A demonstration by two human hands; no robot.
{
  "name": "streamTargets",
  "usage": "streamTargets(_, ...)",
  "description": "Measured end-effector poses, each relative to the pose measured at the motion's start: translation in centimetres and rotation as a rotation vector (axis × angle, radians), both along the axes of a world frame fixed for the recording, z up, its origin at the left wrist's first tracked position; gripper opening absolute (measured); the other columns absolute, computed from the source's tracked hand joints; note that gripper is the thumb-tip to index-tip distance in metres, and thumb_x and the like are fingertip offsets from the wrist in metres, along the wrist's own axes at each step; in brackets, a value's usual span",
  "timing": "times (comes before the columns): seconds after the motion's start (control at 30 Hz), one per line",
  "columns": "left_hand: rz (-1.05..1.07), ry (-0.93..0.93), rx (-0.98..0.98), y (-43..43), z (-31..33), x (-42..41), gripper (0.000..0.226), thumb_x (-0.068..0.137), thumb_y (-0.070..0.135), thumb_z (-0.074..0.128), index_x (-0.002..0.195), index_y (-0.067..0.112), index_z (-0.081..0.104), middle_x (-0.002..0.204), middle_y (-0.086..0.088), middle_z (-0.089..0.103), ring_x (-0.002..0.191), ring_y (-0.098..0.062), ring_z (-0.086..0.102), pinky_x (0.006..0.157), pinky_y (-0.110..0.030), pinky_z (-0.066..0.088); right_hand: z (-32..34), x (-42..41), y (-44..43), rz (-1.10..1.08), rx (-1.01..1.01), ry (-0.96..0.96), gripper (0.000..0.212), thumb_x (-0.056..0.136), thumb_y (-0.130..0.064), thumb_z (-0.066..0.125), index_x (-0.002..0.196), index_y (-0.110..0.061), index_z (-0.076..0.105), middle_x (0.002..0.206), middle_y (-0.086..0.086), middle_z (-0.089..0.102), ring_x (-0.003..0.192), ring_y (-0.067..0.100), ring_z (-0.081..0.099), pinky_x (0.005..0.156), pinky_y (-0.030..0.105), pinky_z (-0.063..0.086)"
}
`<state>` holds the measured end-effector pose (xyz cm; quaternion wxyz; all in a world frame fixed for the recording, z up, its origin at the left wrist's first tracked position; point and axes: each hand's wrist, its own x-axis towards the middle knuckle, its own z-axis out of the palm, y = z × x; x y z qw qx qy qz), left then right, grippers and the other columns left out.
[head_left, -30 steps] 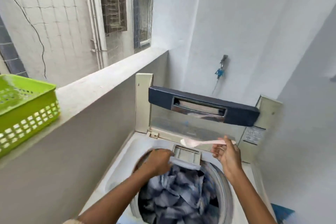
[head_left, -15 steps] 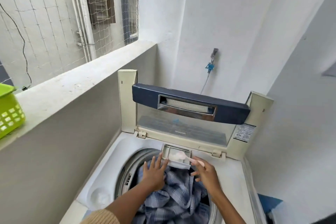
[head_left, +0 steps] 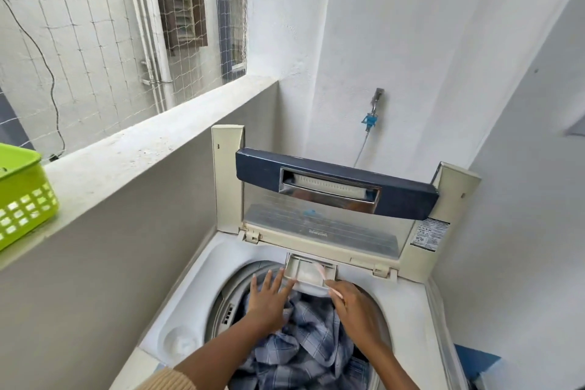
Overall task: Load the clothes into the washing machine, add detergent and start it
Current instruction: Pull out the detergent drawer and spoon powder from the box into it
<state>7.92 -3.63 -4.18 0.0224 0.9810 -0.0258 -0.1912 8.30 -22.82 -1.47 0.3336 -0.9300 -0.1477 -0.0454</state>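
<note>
Two hands over the washing machine (head_left: 196, 304) drum. Left hand (head_left: 267, 302) flat, fingers spread, on the blue checked clothes (head_left: 304, 345) below both hands. Right hand (head_left: 356, 310) pinched on a pink spoon (head_left: 326, 279), tip in the detergent tray (head_left: 311, 272) just ahead. Lid (head_left: 335, 187) up beyond. Green basket (head_left: 22, 196) far left.

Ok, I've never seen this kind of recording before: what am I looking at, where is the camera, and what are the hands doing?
The camera sits on the person's head, looking down at their own hands. Below is a top-loading washing machine with its lid raised and checked clothes in the drum. The left hand rests open beside the small detergent tray. The right hand holds a pink spoon reaching into that tray. A green basket stands on the ledge at left.
</note>
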Motion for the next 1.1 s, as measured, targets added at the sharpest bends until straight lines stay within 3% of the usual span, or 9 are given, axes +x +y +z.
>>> streamTargets(0.1, 0.029, -0.084, -0.083, 0.7, 1.6, -0.5, 0.059, 0.092, 0.029, 0.045, 0.146, 0.026, 0.019, 0.159, -0.003, 0.002, 0.147, -0.026, -0.001, 0.116, -0.055, -0.001, 0.2, 0.0, 0.5, -0.048, 0.077, 0.047, 0.025, 0.094, -0.018, 0.053, 0.115, -0.019, 0.065, 0.104, -0.003, 0.068, 0.088, 0.011, 0.065, 0.072, 0.023, 0.049)
streamTargets(0.23, 0.062, -0.301, -0.237, 3.5, 6.7, -1.7, 0.044, 0.088, 0.027, 0.046, 0.132, 0.026, 0.047, 0.149, 0.002, 0.036, 0.135, -0.019, 0.039, 0.113, -0.041, 0.027, 3.1, 0.1, 2.3, -0.252, 0.606, 0.195, 0.016, 0.094, -0.01, 0.05, 0.101, -0.013, 0.065, 0.077, 0.006, 0.069, 0.049, 0.007, 0.063, 0.046, 0.019, 0.048)
streamTargets(0.33, 0.131, -0.502, -0.291, 7.0, 11.3, -3.0, 0.041, 0.082, 0.032, 0.046, 0.119, 0.024, 0.061, 0.138, 0.0, 0.052, 0.119, -0.024, 0.056, 0.104, -0.039, 0.041, 6.6, 0.1, 3.7, -0.293, 0.935, 0.233, 0.012, 0.094, -0.01, 0.05, 0.092, -0.01, 0.061, 0.072, 0.011, 0.066, 0.041, 0.01, 0.057, 0.038, 0.019, 0.043)
streamTargets(0.4, 0.187, -0.598, -0.315, 9.1, 14.4, -4.5, 0.034, 0.083, 0.03, 0.047, 0.111, 0.024, 0.065, 0.125, 0.003, 0.062, 0.108, -0.026, 0.063, 0.094, -0.037, 0.047, 8.7, -0.3, 4.4, -0.27, 1.045, 0.255, 0.011, 0.093, -0.01, 0.051, 0.089, -0.009, 0.06, 0.067, 0.011, 0.067, 0.039, 0.011, 0.056, 0.038, 0.02, 0.044)
streamTargets(0.6, 0.29, -0.926, -0.372, 10.3, 23.1, -11.4, 0.021, 0.088, 0.036, 0.051, 0.105, 0.035, 0.063, 0.107, 0.022, 0.066, 0.091, 0.001, 0.064, 0.072, -0.026, 0.048, 17.0, -2.0, 6.5, -0.038, 1.253, 0.263, 0.021, 0.093, -0.023, 0.05, 0.089, -0.006, 0.059, 0.056, 0.007, 0.067, 0.042, 0.014, 0.056, 0.041, 0.023, 0.047)
streamTargets(0.73, 0.357, -1.173, -0.427, 12.1, 27.7, -16.4, 0.031, 0.079, 0.047, 0.041, 0.096, 0.034, 0.064, 0.093, 0.025, 0.068, 0.083, 0.006, 0.062, 0.067, -0.025, 0.05, 23.7, -3.0, 11.2, 0.226, 1.349, 0.258, 0.034, 0.081, -0.037, 0.052, 0.083, -0.004, 0.058, 0.051, 0.007, 0.065, 0.039, 0.013, 0.057, 0.04, 0.019, 0.047)
streamTargets(0.8, 0.419, -1.305, -0.358, 14.3, 28.7, -19.1, 0.025, 0.082, 0.039, 0.046, 0.094, 0.031, 0.065, 0.092, 0.021, 0.069, 0.08, 0.002, 0.064, 0.071, -0.027, 0.05, 26.0, -3.6, 15.2, 0.335, 1.37, 0.293, 0.032, 0.091, -0.033, 0.048, 0.081, -0.003, 0.057, 0.048, 0.006, 0.063, 0.037, 0.013, 0.056, 0.039, 0.018, 0.046)
streamTargets(0.93, 0.587, -1.467, -0.19, 17.8, 29.2, -23.3, 0.021, 0.081, 0.027, 0.055, 0.098, 0.021, 0.066, 0.099, 0.002, 0.069, 0.092, -0.021, 0.062, 0.08, -0.035, 0.044, 29.1, -5.7, 21.4, 0.52, 1.346, 0.409, 0.034, 0.096, -0.03, 0.045, 0.077, -0.004, 0.058, 0.047, 0.007, 0.063, 0.037, 0.014, 0.056, 0.038, 0.019, 0.046)
streamTargets(1.1, 0.858, -1.391, -0.036, 21.8, 28.7, -27.5, 0.032, 0.076, 0.027, 0.073, 0.104, 0.019, 0.06, 0.105, -0.007, 0.059, 0.092, -0.032, 0.06, 0.081, -0.046, 0.047, 30.9, -9.3, 27.9, 0.693, 1.23, 0.517, 0.034, 0.093, -0.033, 0.05, 0.073, -0.007, 0.057, 0.045, 0.008, 0.062, 0.033, 0.015, 0.055, 0.036, 0.02, 0.045)
